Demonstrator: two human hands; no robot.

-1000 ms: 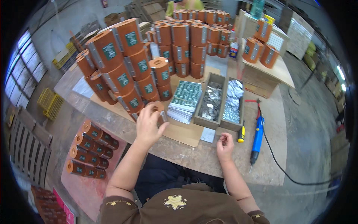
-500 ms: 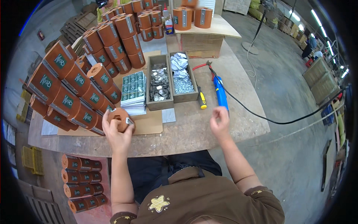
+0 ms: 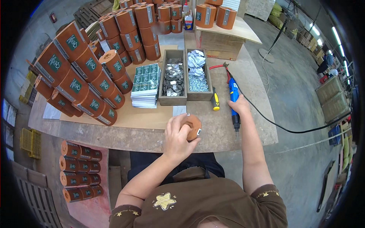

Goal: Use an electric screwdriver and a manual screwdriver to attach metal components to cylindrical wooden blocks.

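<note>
My left hand (image 3: 177, 136) is closed around an orange-brown cylinder (image 3: 195, 124) with a hole in its end, above the front edge of the workbench. A small bright metal piece shows on the cylinder's rim. On the right, my right hand (image 3: 241, 105) grips a blue electric screwdriver (image 3: 235, 114) whose bit points toward me. A black cord runs from the tool off to the right. Beside it lie a yellow-and-black screwdriver (image 3: 216, 102) and red-handled pliers (image 3: 222, 66).
Stacked orange-brown cylinders (image 3: 91, 64) with green labels and metal strips fill the bench's left. A pile of green-and-white labels (image 3: 146, 81) stands beside a wooden box (image 3: 173, 100) of small metal plates and another (image 3: 199, 97) of screws. More cylinders (image 3: 81, 167) lie at lower left.
My left hand has carried the cylinder rightward, from in front of the label pile to the bench's middle front. My right hand has taken hold of the electric screwdriver, now turned bit toward me.
</note>
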